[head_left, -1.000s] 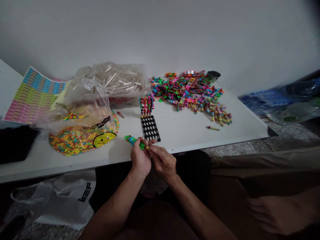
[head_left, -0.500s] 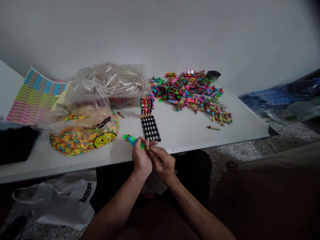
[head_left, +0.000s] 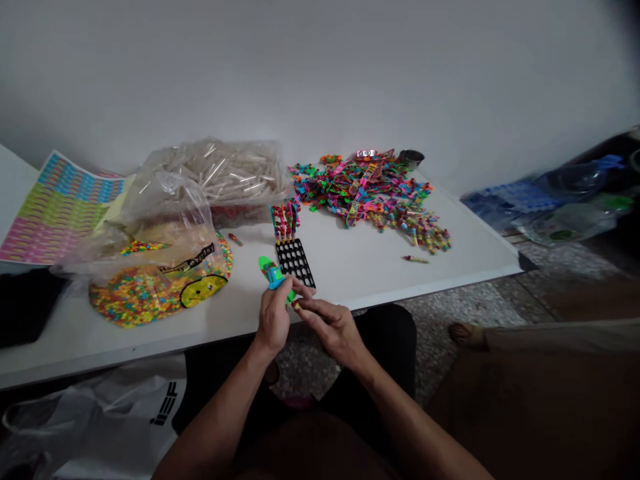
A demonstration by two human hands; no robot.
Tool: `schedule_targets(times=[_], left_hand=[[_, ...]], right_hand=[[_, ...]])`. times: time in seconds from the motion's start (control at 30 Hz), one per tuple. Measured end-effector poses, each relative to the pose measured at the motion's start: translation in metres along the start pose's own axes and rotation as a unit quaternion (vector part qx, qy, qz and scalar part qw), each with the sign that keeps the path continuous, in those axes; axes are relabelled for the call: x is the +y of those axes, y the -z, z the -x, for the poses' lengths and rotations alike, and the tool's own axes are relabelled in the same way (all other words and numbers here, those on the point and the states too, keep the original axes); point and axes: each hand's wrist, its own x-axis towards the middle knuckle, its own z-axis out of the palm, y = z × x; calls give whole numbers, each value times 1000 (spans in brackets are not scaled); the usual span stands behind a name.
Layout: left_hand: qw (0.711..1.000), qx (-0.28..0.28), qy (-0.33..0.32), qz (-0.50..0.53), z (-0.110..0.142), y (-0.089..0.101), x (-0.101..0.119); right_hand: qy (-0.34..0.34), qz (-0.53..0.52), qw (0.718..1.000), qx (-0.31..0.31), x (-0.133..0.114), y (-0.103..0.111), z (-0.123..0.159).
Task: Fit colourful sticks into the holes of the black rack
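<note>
The left hand (head_left: 273, 320) gripped one small plastic toy (head_left: 274, 273), bright green at the tip and blue along the body, while the right hand (head_left: 333, 328) pinched its striped lower end between finger and thumb. Held just above the front edge of the white counter (head_left: 400, 280), the toy's long axis slanted, its green tip pointing up and left, just beside one black perforated tray (head_left: 295, 262). Behind that tray stood a cluster of similar toys (head_left: 285, 222). Two loose pieces (head_left: 415, 259) lay apart on the counter, and one large multicoloured pile (head_left: 365, 193) lay farther back. Two clear plastic bags (head_left: 215, 175) stood to the left.
</note>
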Motion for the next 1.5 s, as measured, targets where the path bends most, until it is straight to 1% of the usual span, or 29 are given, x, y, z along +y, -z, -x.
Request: schedule_targets(times=[0.03, 0.1, 0.17, 0.23, 0.27, 0.3, 0.33, 0.37, 0.4, 0.43, 0.47, 0.5, 0.53, 0.57, 0.6, 0.63, 0.67, 0.73, 0.83, 0.97, 1.2, 1.4, 1.5], left_hand=[[998, -41, -10, -46, -3, 0, 3], [982, -135, -22, -132, -7, -2, 10], [962, -210, -14, -176, -11, -6, 15], [942, -259, -10, -213, -17, -8, 19], [935, -267, -21, -231, -21, -7, 21], [929, -262, -44, -259, -27, -4, 21], [919, -241, -85, -300, -34, 1, 21], [901, -208, -139, -355, -42, 6, 19], [869, -167, -197, -422, -51, 13, 17], [823, -125, -250, -494, -61, 20, 13], [771, -96, -282, -562, -70, 28, 8], [722, -80, -294, -621, -78, 34, 3], [680, -72, -294, -668, -84, 40, -2], [647, -70, -287, -703, -89, 45, -8], [623, -68, -281, -727, -93, 49, -12], [607, -66, -278, -741, -94, 52, -16], [598, -65, -278, -749, -95, 54, -19], [591, -65, -281, -753, -95, 56, -23], [590, -67, -283, -753, -94, 57, -23], [594, -69, -280, -752, -95, 56, -22], [597, -71, -273, -751, -94, 55, -20], [596, -68, -272, -752, -94, 55, -20], [598, -71, -271, -751, -94, 55, -20]], right_hand=[[-29, -21, 999, -30, -4, 8, -4], [-61, -47, 993, -89, -11, 23, -14], [-83, -49, 982, -160, -17, 35, -22], [-107, -34, 969, -220, -20, 45, -29], [-110, -22, 966, -233, -19, 49, -34], [-103, -8, 968, -228, -18, 54, -41], [-86, 8, 976, -200, -14, 58, -49], [-61, 24, 986, -154, -8, 62, -60], [-36, 39, 994, -99, -1, 66, -74], [-16, 49, 998, -45, 8, 70, -90], [-3, 54, 999, -2, 19, 72, -107], [2, 54, 998, 26, 30, 73, -125], [5, 54, 998, 41, 41, 73, -142], [6, 56, 997, 47, 51, 73, -158], [8, 59, 997, 47, 61, 71, -171], [11, 64, 997, 43, 69, 70, -181], [14, 70, 997, 35, 76, 68, -188], [20, 84, 996, 17, 85, 67, -193], [31, 121, 992, 8, 90, 67, -189], [46, 163, 986, 0, 87, 70, -185], [55, 200, 978, -14, 83, 69, -190], [69, 264, 962, -26, 80, 68, -193], [73, 307, 949, -27, 75, 69, -195]])
